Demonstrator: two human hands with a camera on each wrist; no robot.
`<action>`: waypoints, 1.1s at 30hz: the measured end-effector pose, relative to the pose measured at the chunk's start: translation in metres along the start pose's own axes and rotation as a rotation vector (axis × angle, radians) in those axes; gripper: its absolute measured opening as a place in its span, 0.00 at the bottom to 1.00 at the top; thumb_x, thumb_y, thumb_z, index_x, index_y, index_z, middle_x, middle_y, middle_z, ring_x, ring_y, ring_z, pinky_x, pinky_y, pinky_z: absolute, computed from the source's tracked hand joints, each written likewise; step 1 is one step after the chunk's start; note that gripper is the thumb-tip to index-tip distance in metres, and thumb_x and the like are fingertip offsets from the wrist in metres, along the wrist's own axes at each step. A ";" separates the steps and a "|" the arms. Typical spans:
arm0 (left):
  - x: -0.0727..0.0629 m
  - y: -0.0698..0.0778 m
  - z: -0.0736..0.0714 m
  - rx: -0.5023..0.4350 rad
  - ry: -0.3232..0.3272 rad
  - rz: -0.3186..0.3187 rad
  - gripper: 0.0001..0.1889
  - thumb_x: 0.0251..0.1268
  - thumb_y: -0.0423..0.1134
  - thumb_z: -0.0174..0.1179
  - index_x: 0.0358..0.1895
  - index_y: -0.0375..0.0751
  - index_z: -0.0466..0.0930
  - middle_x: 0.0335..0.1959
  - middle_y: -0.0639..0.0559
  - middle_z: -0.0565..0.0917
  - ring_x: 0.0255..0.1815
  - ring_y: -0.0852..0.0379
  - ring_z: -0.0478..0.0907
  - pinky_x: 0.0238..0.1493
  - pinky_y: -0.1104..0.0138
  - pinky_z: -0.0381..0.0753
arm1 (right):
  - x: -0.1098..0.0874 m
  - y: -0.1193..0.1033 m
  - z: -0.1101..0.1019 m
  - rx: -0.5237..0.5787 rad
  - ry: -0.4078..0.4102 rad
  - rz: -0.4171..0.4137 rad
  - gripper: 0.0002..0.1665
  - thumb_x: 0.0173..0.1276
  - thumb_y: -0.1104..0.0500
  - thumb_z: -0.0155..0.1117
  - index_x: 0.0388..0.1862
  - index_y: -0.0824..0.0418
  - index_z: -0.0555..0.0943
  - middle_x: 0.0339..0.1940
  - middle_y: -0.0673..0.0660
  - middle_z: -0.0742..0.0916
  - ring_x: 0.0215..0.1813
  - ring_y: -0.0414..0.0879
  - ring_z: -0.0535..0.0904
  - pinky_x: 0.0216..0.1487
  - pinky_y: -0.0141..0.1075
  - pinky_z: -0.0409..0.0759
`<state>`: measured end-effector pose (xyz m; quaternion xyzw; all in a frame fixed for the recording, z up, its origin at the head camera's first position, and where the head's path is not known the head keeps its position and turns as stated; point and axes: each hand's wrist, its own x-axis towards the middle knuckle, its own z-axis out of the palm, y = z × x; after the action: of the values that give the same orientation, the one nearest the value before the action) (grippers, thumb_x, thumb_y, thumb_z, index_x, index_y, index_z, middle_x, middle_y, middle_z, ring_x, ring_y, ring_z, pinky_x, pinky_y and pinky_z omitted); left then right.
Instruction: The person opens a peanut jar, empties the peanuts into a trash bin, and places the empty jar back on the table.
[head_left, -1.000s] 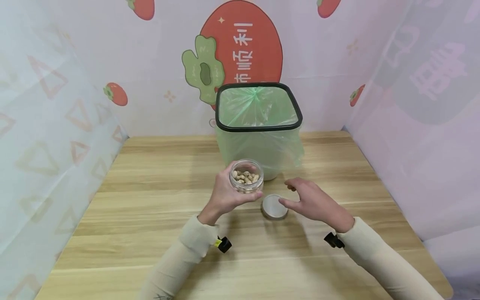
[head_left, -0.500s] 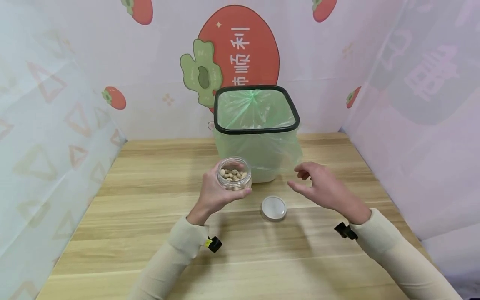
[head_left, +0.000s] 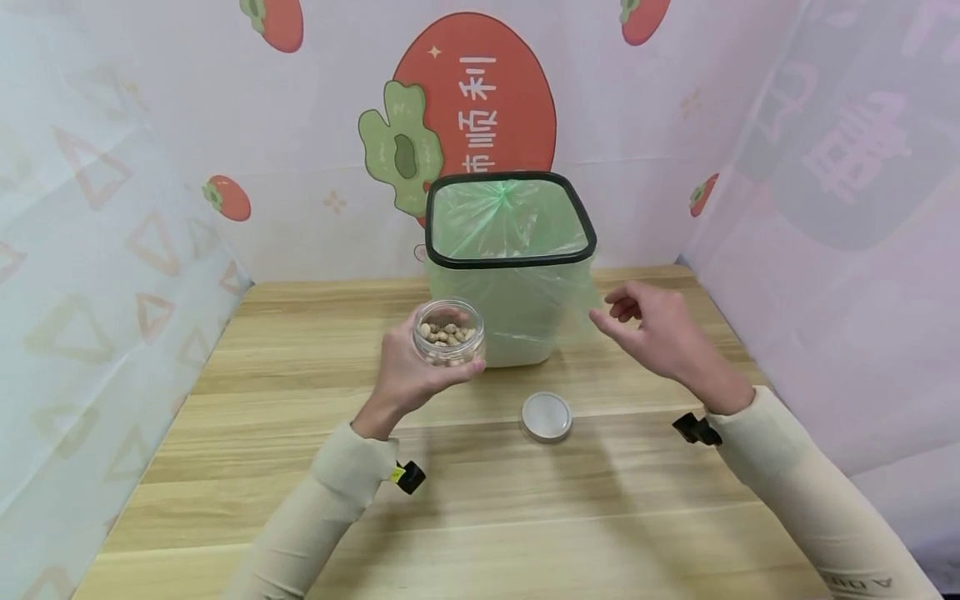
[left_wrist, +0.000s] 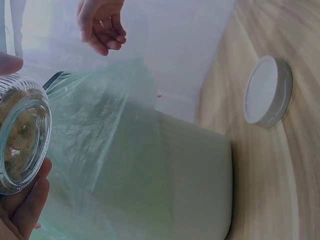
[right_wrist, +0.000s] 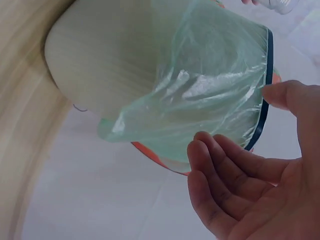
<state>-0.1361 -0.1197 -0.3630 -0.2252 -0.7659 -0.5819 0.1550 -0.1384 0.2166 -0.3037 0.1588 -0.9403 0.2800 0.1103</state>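
My left hand (head_left: 408, 367) grips a clear glass jar (head_left: 450, 354) and holds it above the table, in front of the bin. Inside the jar lie several peanuts (head_left: 447, 335), seen through its uncapped mouth. In the left wrist view the jar's ribbed base (left_wrist: 25, 135) shows at the left edge. My right hand (head_left: 656, 329) hovers to the right of the bin, fingers loosely bent and holding nothing. The right wrist view has its fingers (right_wrist: 215, 175) near the bin's green liner (right_wrist: 210, 75). A round pale lid (head_left: 547, 417) lies on the table between the hands.
A whitish bin (head_left: 517, 354) with a black rim (head_left: 510, 262) stands at the back of the wooden table (head_left: 300, 467), its green bag folded over the outside. Printed cloth walls (head_left: 307, 225) close off the back and both sides.
My left hand has carried the jar to the left and slightly up. My right hand has drawn away from the lid, rightward and up beside the bin. The lid stays on the table.
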 end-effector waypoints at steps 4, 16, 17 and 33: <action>0.004 0.004 -0.007 0.015 0.010 0.026 0.34 0.38 0.35 0.88 0.56 0.41 0.84 0.47 0.48 0.91 0.50 0.53 0.87 0.53 0.73 0.85 | 0.010 -0.003 -0.005 -0.010 0.076 -0.015 0.22 0.78 0.47 0.63 0.47 0.67 0.86 0.37 0.61 0.91 0.43 0.56 0.88 0.49 0.51 0.84; 0.013 0.013 -0.026 0.037 0.027 0.036 0.33 0.39 0.32 0.86 0.55 0.38 0.85 0.48 0.47 0.91 0.48 0.54 0.87 0.51 0.74 0.86 | 0.045 -0.012 -0.029 0.006 0.078 0.088 0.34 0.80 0.40 0.55 0.60 0.70 0.81 0.52 0.68 0.89 0.55 0.60 0.85 0.59 0.57 0.80; 0.014 0.014 -0.028 0.036 0.031 0.036 0.32 0.39 0.32 0.86 0.54 0.38 0.85 0.48 0.47 0.91 0.48 0.55 0.87 0.51 0.74 0.86 | 0.049 -0.012 -0.030 -0.001 0.069 0.091 0.34 0.80 0.40 0.55 0.61 0.70 0.80 0.54 0.69 0.88 0.56 0.60 0.85 0.60 0.58 0.80; 0.034 0.023 -0.047 0.079 0.070 0.025 0.32 0.40 0.32 0.86 0.54 0.38 0.85 0.48 0.46 0.91 0.48 0.59 0.87 0.51 0.74 0.87 | 0.092 -0.019 -0.041 -0.105 0.006 0.118 0.36 0.78 0.41 0.51 0.62 0.72 0.81 0.55 0.70 0.89 0.59 0.64 0.82 0.65 0.58 0.78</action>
<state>-0.1537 -0.1546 -0.3143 -0.2077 -0.7796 -0.5568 0.1978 -0.2120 0.2032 -0.2335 0.0961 -0.9611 0.2369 0.1045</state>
